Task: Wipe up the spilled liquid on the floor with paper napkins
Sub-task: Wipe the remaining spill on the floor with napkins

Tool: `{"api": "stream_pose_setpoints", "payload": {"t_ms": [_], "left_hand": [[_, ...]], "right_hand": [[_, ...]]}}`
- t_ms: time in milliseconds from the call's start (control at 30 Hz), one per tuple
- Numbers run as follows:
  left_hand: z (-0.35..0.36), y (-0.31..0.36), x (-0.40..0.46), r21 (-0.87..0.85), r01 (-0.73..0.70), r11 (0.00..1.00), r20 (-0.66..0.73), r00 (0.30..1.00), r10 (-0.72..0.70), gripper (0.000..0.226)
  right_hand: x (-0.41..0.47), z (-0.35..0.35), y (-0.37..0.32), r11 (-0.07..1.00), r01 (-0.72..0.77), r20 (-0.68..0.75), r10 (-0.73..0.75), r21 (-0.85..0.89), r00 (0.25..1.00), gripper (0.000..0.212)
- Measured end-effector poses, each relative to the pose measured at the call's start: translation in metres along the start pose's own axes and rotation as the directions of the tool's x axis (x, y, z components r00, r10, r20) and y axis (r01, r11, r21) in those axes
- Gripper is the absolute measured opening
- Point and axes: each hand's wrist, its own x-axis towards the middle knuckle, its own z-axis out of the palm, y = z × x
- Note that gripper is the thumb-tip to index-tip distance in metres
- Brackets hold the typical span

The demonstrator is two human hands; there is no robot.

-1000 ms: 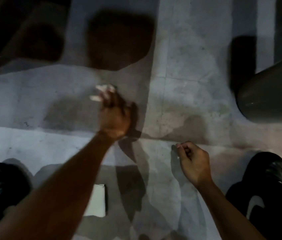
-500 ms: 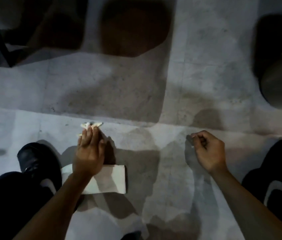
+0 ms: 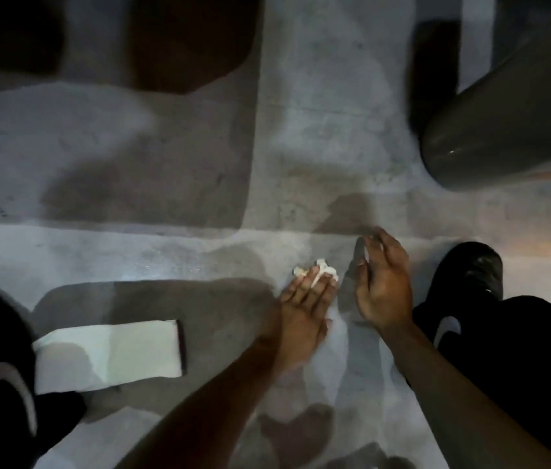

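Grey floor (image 3: 172, 252): concrete-looking, mottled, crossed by pale bands and broad shadows.
Crumpled napkin (image 3: 321, 269): white, wadded small, lying on the floor under the left fingertips, just left of the right hand.
Left hand (image 3: 304, 309): palm down, fingers straight and close together, pressing the wad flat against the floor; the grip is not curled round it.
Right hand (image 3: 382, 286): just beside the left hand, fingers loosely spread and relaxed, grip wide and holding nothing; whether it touches the floor I cannot tell.
Spill (image 3: 348, 211): a darker damp-looking patch on the floor just beyond both hands; its edges blend with shadow, so its extent is unclear.
Napkin stack (image 3: 111, 353): pale, flat, rectangular, lying on the floor well to the left of the hands, its left end beside the left shoe (image 3: 0, 363).
Right shoe (image 3: 466, 282): black with a pale mark, near the right hand.
Grey rounded object (image 3: 510, 123): smooth, glossy, at the upper right, apart from the hands.
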Motion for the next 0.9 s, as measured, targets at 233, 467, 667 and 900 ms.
{"api": "stream_pose_setpoints", "payload": {"t_ms": [233, 467, 667, 900], "left_hand": [[-0.041, -0.081, 0.074, 0.161, -0.102, 0.982, 0.009, 0.995, 0.101, 0.064], [-0.109, -0.17, 0.15, 0.1, 0.351, 0.931, -0.135, 0.932, -0.337, 0.072], [-0.116, -0.125, 0.187, -0.038, 0.411, 0.911, -0.1, 0.905, -0.412, 0.073], [-0.073, -0.016, 0.235, -0.01, -0.01, 1.0, 0.058, 0.998, 0.011, 0.078]], "right_hand": [[0.016, -0.009, 0.009, 0.973, -0.06, 0.134, 0.091, -0.221, 0.987, 0.049], [0.022, -0.01, 0.004, 0.974, -0.145, 0.131, 0.169, -0.173, 0.977, 0.051], [0.027, -0.01, -0.006, 0.974, -0.21, 0.093, 0.217, -0.083, 0.972, 0.058], [0.025, -0.015, 0.001, 0.983, -0.179, 0.124, 0.184, -0.05, 0.975, 0.06]]}}
